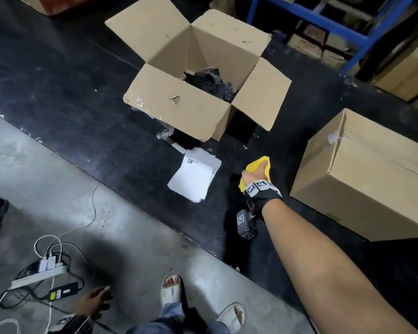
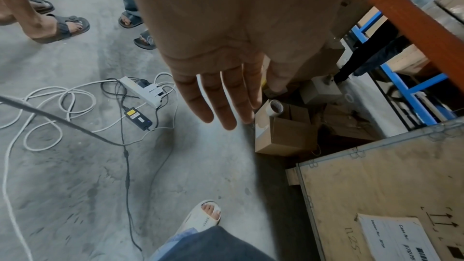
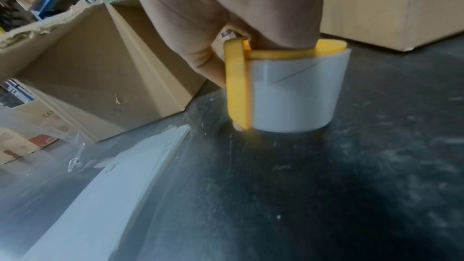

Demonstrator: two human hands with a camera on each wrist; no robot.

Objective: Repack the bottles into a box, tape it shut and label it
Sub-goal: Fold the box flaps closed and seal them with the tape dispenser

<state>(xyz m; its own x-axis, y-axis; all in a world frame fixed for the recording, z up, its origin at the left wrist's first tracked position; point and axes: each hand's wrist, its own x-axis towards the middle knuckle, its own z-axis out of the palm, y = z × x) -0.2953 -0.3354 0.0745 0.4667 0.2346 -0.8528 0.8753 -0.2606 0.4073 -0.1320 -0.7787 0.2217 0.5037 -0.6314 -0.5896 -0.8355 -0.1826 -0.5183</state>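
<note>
An open cardboard box [image 1: 179, 102] stands on the black mat with its flaps spread and dark crumpled plastic [image 1: 210, 83] at the bottom; no bottles show. My right hand [image 1: 255, 175] grips a yellow tape dispenser [image 3: 237, 84] with a roll of clear tape [image 3: 298, 94], low over the mat between the open box [image 3: 95, 62] and a closed box [image 1: 362, 174]. A stack of white label sheets [image 1: 196, 175] lies on the mat left of that hand. My left hand [image 2: 220, 94] hangs by my leg, fingers straight, holding nothing.
A power strip [image 1: 38, 273] with tangled cables lies on the grey concrete at lower left. Blue shelving [image 1: 323, 22] with cartons stands at the back right. A wooden crate [image 2: 389, 195] and small boxes with a tape roll [image 2: 276, 106] sit behind me. Other people's feet [image 2: 62, 25] stand nearby.
</note>
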